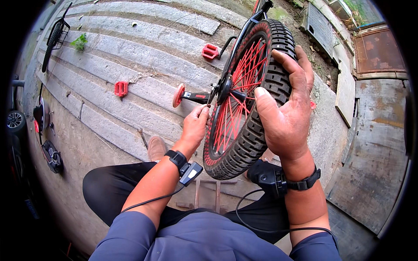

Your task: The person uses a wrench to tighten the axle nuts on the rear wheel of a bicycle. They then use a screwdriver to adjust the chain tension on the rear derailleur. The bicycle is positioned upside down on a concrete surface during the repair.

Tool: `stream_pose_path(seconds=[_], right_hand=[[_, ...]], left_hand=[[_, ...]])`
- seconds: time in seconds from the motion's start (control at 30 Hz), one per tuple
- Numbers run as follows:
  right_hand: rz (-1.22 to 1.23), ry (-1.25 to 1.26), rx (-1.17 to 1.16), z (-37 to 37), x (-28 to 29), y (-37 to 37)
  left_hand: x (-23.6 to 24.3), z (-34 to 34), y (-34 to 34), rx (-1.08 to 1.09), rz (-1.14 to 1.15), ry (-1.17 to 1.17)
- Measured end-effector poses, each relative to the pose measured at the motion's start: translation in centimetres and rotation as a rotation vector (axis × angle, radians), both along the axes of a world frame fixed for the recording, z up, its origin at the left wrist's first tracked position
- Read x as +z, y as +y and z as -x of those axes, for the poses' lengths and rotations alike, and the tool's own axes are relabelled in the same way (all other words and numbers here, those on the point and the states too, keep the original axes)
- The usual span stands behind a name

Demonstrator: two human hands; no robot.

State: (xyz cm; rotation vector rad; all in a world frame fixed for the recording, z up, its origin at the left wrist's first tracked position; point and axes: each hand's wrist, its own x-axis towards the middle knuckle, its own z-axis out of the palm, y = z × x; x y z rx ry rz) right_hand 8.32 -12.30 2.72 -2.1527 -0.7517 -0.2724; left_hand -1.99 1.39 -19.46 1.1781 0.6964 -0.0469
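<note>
Left hand: fingertips pinched narrow beside the hub, can't tell on what; work squarely, gently. Bike wheel: between hands, tilted; keep steady. Right hand: spread wide against tyre; brace evenly.

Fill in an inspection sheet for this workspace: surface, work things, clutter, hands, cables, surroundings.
Surface: grey stone slabs, dirt in the gaps.
Work things: bike wheel with red spokes and black tyre; small red side wheel beside it.
Clutter: red pedal on the slabs.
Hands: left hand pinched near the hub, grasped item unclear; right hand spread against the tyre.
Cables: left cable and right cable along the forearms.
Surroundings: car wheel far left; boards at right.
</note>
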Motion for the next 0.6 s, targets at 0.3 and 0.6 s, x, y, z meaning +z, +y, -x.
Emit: stream_pose_path(seconds=[0.3, 0.6], right_hand=[[-0.08, 0.033, -0.019, 0.0, 0.0, 0.3], [-0.087, 0.027, -0.021, 0.0, -0.1, 0.2]], left_hand=[[1.9, -0.1, -0.3, 0.015, -0.155, 0.016], [-0.6, -0.3, 1.0, -0.055, -0.114, 0.028]])
